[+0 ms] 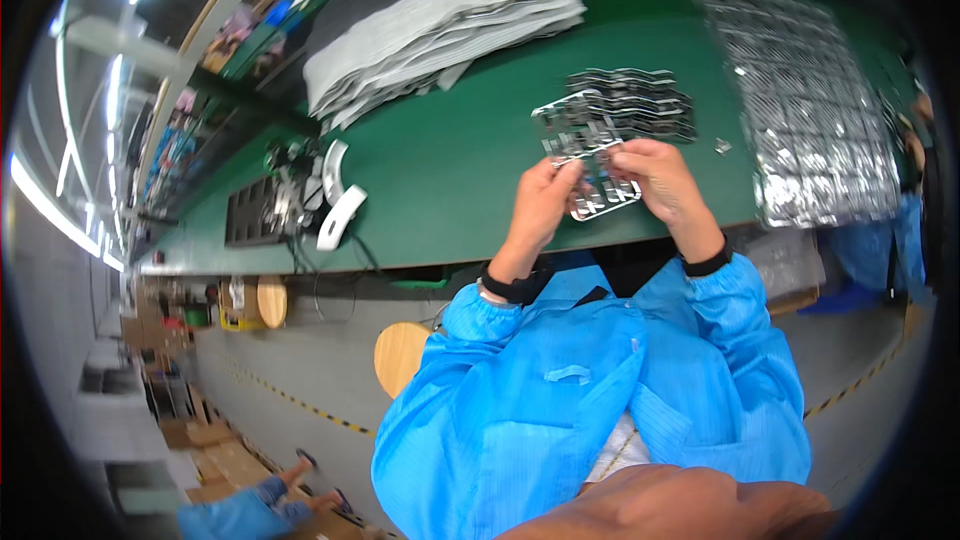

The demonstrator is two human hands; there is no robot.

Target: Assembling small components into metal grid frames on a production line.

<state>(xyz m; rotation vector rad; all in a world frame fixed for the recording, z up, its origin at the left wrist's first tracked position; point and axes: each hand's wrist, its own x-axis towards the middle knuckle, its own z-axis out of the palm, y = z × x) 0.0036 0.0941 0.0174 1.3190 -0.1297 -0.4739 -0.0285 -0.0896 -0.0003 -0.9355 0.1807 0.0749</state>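
My left hand [545, 195] and my right hand [660, 175] both grip a shiny metal stamped sheet [580, 130] with cut-out shapes, held just above the near edge of the green table [450, 160]. The fingertips of both hands pinch the sheet's lower part close together. Behind the sheet lies a small pile of similar dark metal sheets [635, 100]. I wear blue sleeves and a black band on each wrist.
A stack of white foam sheets [440, 35] lies at the far left. A large tray of shiny metal parts [810, 110] sits to the right. A small loose piece [722, 146] lies beside it. A black fixture with cables [285, 200] and round wooden stools [400, 355] stand left.
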